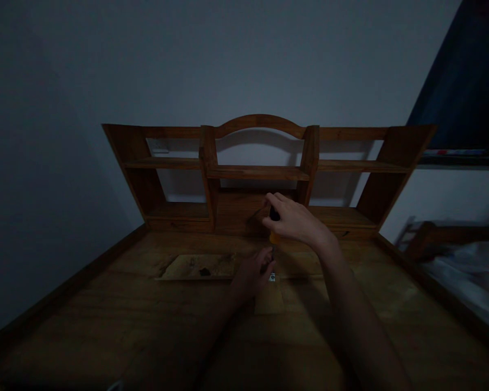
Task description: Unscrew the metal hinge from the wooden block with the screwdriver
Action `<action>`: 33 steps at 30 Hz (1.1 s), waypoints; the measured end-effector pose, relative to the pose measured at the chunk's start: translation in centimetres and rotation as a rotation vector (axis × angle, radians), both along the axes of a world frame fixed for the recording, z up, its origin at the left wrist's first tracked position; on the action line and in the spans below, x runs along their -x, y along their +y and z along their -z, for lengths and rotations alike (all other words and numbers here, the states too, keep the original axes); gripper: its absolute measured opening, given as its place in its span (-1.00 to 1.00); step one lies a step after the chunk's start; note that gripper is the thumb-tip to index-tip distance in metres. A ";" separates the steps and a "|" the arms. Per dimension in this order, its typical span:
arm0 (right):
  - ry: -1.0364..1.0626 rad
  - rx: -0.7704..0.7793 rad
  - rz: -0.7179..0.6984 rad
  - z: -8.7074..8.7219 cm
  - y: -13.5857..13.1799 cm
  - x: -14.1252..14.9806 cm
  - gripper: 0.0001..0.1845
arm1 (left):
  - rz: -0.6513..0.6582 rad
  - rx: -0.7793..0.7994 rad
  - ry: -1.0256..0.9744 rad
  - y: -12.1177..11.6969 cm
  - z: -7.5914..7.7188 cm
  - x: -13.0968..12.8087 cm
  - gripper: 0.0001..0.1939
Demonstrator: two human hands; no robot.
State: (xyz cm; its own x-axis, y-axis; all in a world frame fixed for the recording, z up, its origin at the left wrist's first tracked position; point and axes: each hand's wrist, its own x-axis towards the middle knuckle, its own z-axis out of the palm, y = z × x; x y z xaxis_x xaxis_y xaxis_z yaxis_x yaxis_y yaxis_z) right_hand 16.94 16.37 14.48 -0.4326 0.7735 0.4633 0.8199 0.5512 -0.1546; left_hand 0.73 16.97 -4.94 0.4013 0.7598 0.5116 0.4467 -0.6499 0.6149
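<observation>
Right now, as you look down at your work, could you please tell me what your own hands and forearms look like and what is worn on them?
My left hand and right hand show no gloves. The right forearm shows no sleeve, watch or bracelet. The left forearm fades into shadow, so I cannot tell about its sleeve, nor about small rings.

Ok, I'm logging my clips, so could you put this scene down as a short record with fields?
Right hand: wrapped around an upright screwdriver
Left hand: beside the screwdriver's shaft; its exact grip is unclear
Under the tip: small metal plate
Wood pieces: long board lying crosswise, dark-marked on its left part; short board extending toward the viewer from the plate
Surface: wooden desk
Behind: wooden shelf unit against a pale wall
Light: dim
</observation>
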 end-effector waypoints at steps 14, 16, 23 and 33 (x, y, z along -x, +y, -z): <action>0.023 0.010 -0.015 0.1 0.0 0.1 -0.65 | -0.006 -0.002 0.001 -0.2 -0.1 0.0 -0.59; -0.015 -0.003 0.035 0.0 0.1 0.1 -0.66 | -0.010 -0.007 0.000 -0.3 -0.2 -0.1 -0.59; -0.006 0.007 -0.026 -0.1 -0.3 0.1 -0.69 | -0.006 -0.041 0.007 -0.2 -0.2 0.0 -0.59; -0.034 -0.037 0.007 -0.1 0.0 0.1 -0.71 | -0.015 -0.032 0.013 -0.3 -0.2 0.0 -0.58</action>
